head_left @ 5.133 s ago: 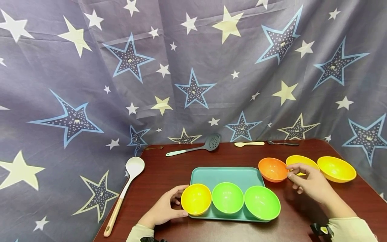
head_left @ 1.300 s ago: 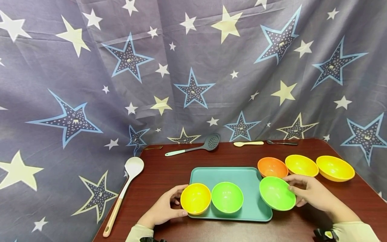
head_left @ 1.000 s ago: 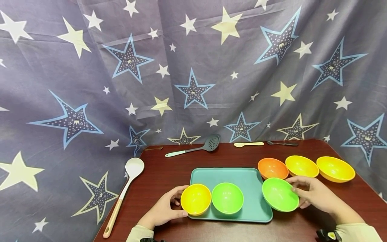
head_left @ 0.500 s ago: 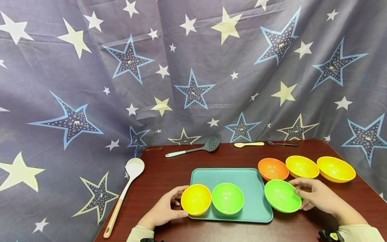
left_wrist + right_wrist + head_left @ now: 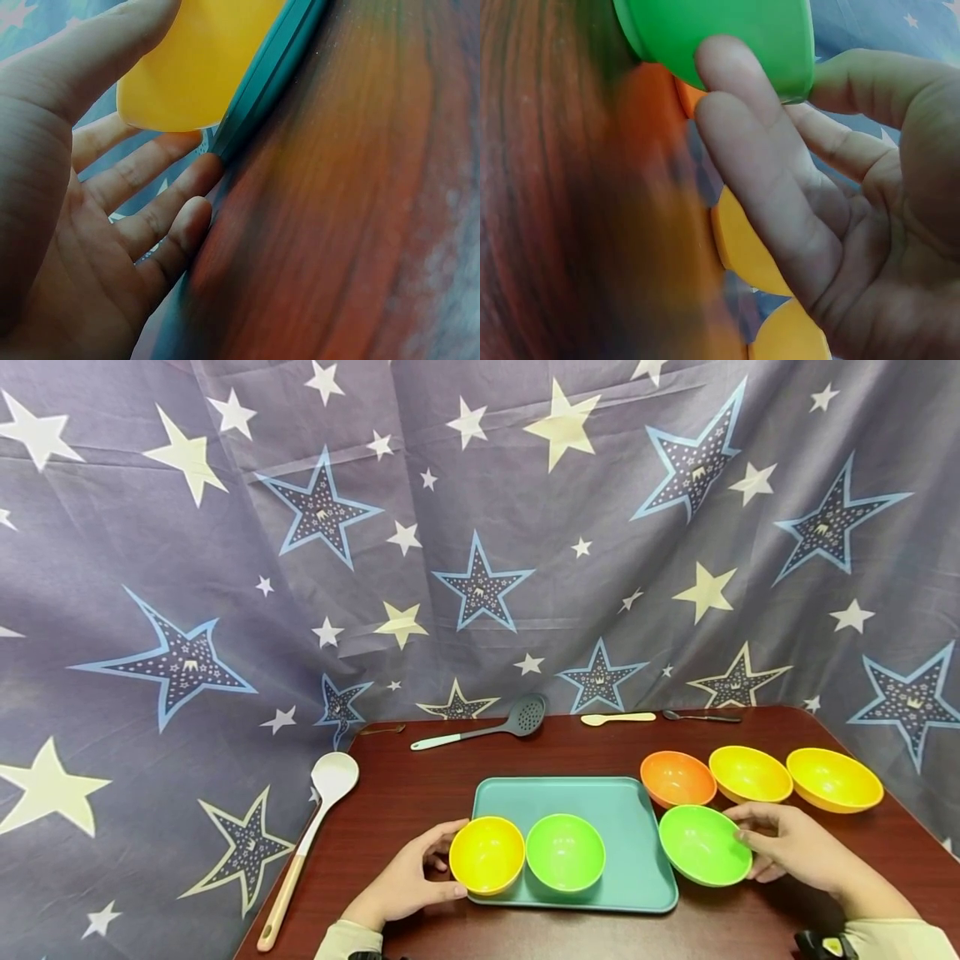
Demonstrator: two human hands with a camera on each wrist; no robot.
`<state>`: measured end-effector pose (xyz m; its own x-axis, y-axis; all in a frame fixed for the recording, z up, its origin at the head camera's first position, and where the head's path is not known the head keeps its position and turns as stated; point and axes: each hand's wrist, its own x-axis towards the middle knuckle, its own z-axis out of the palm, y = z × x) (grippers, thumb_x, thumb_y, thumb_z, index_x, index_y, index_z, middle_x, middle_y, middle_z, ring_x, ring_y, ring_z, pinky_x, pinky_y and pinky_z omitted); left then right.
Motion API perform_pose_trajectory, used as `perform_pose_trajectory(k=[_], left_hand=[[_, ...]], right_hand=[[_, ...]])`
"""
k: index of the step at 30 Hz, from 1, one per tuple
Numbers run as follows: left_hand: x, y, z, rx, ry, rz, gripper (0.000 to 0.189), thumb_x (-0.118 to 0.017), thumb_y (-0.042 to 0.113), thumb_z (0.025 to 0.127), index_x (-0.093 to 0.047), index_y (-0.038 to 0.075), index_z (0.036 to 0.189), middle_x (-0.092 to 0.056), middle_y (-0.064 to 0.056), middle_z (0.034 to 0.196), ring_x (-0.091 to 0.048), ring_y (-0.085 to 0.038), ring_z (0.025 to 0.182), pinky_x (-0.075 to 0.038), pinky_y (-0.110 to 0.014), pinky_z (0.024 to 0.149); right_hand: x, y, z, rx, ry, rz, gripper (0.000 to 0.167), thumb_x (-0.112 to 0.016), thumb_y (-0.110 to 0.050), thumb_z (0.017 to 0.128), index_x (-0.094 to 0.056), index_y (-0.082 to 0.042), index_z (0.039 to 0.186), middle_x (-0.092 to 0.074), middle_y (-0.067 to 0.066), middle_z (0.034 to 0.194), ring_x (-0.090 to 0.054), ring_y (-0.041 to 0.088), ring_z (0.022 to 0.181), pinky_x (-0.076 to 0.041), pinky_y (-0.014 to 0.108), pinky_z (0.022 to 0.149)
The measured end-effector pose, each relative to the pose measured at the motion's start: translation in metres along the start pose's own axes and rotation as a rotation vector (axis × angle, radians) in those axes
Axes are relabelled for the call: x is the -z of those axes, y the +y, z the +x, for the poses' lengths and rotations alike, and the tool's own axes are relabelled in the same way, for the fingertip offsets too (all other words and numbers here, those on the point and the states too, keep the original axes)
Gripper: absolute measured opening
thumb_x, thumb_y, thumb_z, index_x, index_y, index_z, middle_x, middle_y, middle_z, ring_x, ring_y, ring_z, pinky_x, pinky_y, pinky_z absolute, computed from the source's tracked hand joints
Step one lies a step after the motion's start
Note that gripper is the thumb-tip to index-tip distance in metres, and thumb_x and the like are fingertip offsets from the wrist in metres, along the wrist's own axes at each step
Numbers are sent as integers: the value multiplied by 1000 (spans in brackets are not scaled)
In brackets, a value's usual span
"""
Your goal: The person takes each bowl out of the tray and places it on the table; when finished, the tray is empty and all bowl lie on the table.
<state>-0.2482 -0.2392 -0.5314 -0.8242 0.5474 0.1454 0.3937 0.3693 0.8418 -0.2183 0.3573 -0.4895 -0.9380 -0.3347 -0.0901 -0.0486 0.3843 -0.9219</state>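
Observation:
My left hand holds the side of a yellow bowl, which stands on the left front of a teal tray; the thumb is in front and the index finger behind. In the left wrist view the other fingers stretch under the bowl, beside the tray's edge. A green bowl sits beside the yellow one on the tray. My right hand pinches the rim of a second green bowl between thumb and fingers, just right of the tray, close over the table and slightly tilted.
Behind the right-hand green bowl stand an orange bowl and two yellow bowls, one near and one far right. A skimmer, a cream spoon and a dark spoon lie along the back; a white ladle lies left.
My right hand, empty at first near the orange bowl, has taken the second green bowl off the tray and moved it right, onto the tray's outer side. The left hand has stayed at the yellow bowl.

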Motion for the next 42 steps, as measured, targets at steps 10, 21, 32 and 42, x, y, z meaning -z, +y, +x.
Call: perform_pose_trajectory(k=[10,21,32,42], left_hand=[[0,0,0,6,3,7,82,-88,28,87,-45,27,158,-65,6,134,-64,-21,112,-55,-36,88],[1,0,-1,12,-1,10,82,-87,29,88,-45,29,158,-65,6,135,-63,-20,113,-55,-36,89],[0,-2,-1,19,-1,4,82,-88,29,88,-45,29,158,-65,7,134,-63,-20,113,-55,-36,89],[0,-1,1,27,2,8,81,-88,30,87,-46,33,156,-65,8,133,-63,-20,110,-55,-36,88]], right_hand=[[-1,3,2,-7,-28,26,45,-56,-11,109,-46,22,138,-68,14,98,-72,32,70,-62,47,64],[-2,1,3,-35,-31,45,47,-58,-12,108,-47,20,140,-67,15,97,-71,33,72,-63,47,66],[-1,3,1,-17,-31,37,46,-58,-14,109,-47,19,140,-67,15,99,-71,32,73,-63,46,67],[3,3,-1,-36,-17,23,49,-58,-16,109,-46,18,142,-69,17,104,-71,33,76,-63,47,67]])
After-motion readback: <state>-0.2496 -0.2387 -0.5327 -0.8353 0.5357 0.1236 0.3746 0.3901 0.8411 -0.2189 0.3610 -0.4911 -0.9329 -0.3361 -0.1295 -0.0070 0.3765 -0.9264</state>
